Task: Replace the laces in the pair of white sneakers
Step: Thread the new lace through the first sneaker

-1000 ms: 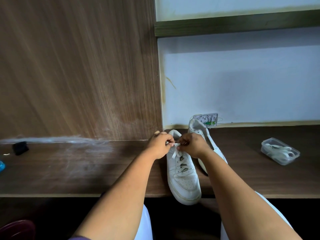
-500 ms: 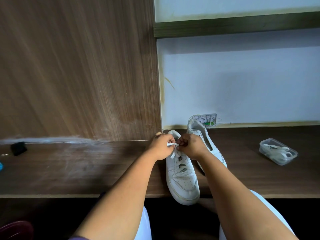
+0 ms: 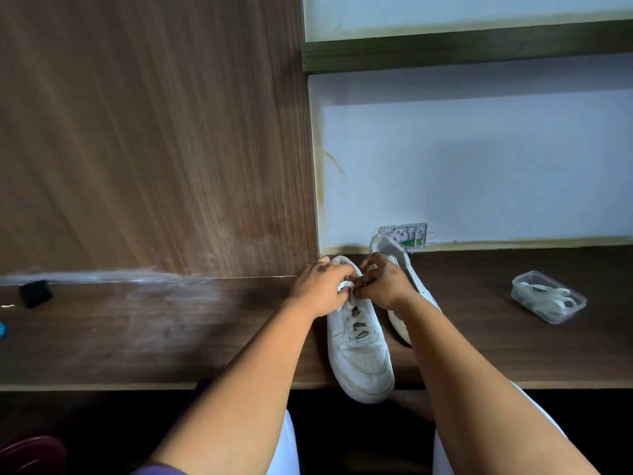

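Note:
A white sneaker (image 3: 359,354) lies on the wooden desk (image 3: 137,337) with its toe over the front edge. A white lace (image 3: 349,308) runs through its upper eyelets. My left hand (image 3: 322,286) and my right hand (image 3: 387,282) meet above the sneaker's tongue, and both pinch the lace near the top eyelets. The second white sneaker (image 3: 407,269) lies tilted behind my right hand, partly hidden by my wrist.
A clear plastic box (image 3: 548,296) holding white laces sits on the desk at the right. A small black object (image 3: 34,293) lies at the far left. A wood panel and a white wall with a socket plate (image 3: 407,234) stand behind.
My hands have stayed at the top of the sneaker, working the lace between the fingertips. The sneaker has barely moved.

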Tool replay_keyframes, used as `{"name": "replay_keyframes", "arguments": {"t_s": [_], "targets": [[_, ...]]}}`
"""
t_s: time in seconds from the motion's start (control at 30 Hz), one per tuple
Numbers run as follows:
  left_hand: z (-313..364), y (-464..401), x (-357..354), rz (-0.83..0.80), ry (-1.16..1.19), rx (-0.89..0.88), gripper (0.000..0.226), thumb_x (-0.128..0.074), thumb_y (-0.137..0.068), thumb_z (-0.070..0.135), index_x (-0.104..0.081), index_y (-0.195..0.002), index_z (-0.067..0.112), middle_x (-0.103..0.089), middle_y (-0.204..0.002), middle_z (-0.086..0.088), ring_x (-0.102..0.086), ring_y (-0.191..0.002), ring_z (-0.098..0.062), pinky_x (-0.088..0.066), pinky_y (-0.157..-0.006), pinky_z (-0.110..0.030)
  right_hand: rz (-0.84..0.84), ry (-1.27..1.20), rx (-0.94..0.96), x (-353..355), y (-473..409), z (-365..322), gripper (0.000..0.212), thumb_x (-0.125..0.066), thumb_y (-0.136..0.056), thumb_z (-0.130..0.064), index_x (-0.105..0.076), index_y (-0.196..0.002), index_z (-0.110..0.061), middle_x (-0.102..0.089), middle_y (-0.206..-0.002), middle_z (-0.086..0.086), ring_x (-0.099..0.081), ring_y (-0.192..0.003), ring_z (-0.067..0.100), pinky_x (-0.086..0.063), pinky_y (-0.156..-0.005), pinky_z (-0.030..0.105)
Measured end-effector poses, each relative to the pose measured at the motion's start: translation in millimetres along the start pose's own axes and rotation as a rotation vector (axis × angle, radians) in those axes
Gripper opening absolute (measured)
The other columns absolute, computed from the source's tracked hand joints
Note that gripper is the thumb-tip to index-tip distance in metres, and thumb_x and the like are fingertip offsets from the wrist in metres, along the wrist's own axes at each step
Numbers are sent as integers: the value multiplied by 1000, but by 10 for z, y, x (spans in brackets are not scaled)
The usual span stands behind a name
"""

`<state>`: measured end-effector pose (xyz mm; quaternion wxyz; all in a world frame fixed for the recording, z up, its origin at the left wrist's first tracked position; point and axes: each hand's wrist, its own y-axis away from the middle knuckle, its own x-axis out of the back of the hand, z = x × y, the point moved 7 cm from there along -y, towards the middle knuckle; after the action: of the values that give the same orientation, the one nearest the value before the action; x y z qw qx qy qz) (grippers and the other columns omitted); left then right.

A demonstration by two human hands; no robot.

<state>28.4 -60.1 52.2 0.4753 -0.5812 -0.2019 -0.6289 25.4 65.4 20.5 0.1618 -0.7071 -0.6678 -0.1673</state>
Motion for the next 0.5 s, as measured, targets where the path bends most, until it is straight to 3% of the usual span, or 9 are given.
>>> {"name": "replay_keyframes", "arguments": {"t_s": [0.2, 0.37, 0.5], "targets": [[-85, -52, -142, -106, 21, 8, 9, -54, -88, 22, -55, -97, 19, -62, -100, -4, -49, -105, -23, -42, -84, -33, 15, 138, 93, -18, 23, -58, 28, -73, -69, -3, -60, -90, -18, -71, -84, 3, -65, -83, 19, -51, -77, 31], [-203, -104, -298, -175, 304, 140, 15, -49, -98, 18, -54, -84, 16, -57, -84, -2, -51, -81, -22, -40, -72, -32, -15, 183, 113, -58, 46, -84, 29, -81, -69, -11, -65, -92, -11, -64, -76, -3, -59, -72, 11, -48, -67, 20], [-309, -95, -423, -201, 530, 241, 27, -48, -99, 17, -48, -73, 23, -55, -79, -3, -49, -80, -19, -39, -74, -29, 7, 172, 132, -68, 54, -85, 27, -80, -69, -4, -65, -91, -6, -62, -76, 0, -56, -67, 9, -42, -54, 5]]}}
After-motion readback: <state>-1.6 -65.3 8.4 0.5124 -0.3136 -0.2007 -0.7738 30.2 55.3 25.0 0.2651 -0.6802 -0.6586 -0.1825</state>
